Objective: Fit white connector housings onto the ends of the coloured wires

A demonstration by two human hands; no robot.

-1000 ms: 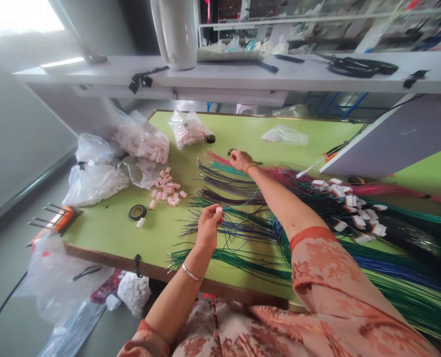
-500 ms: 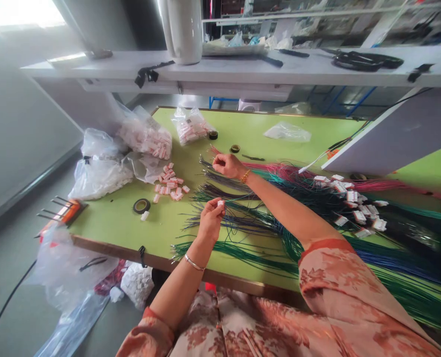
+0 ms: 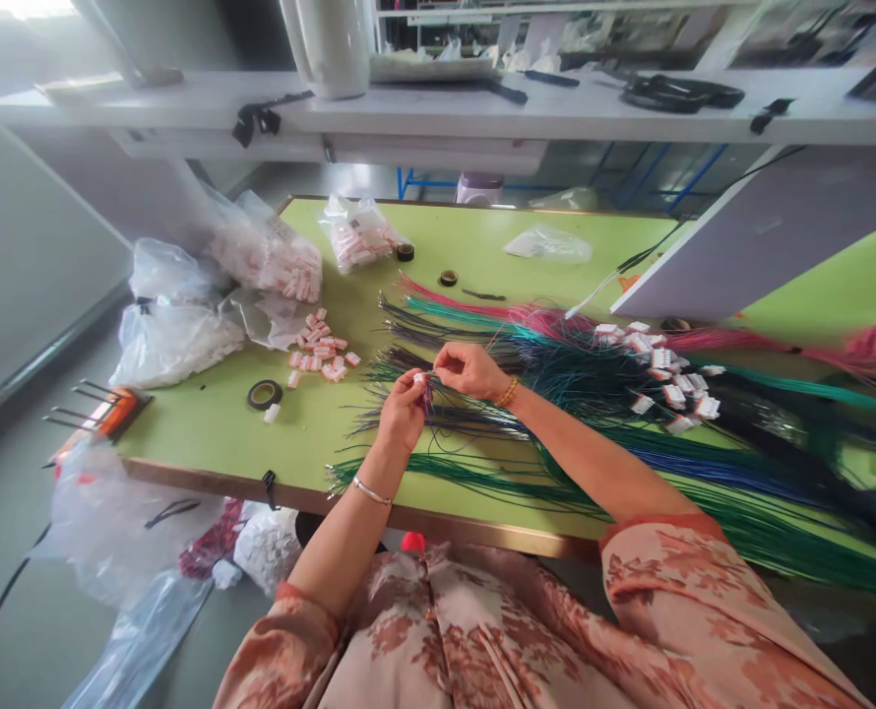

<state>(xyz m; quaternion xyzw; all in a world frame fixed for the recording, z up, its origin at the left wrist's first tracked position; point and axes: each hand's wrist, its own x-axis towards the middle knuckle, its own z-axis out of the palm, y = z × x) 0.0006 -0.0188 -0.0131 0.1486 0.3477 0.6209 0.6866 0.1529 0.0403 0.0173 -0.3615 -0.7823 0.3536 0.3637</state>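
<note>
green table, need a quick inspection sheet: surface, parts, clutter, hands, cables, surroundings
Surface: green table, wood-coloured near edge.
Job's things: small white connector in hand; loose connectors piled at left; connector cluster among the wires at right.
Clutter: large tape roll, clear bag near the far side.
Hands: left hand holds the white connector; right hand pinches close beside it, contents too small to tell.
Cables: wires in pink, teal, dark, blue and green bundles.
Surroundings: white shelf above, carrying a white jug.
</note>
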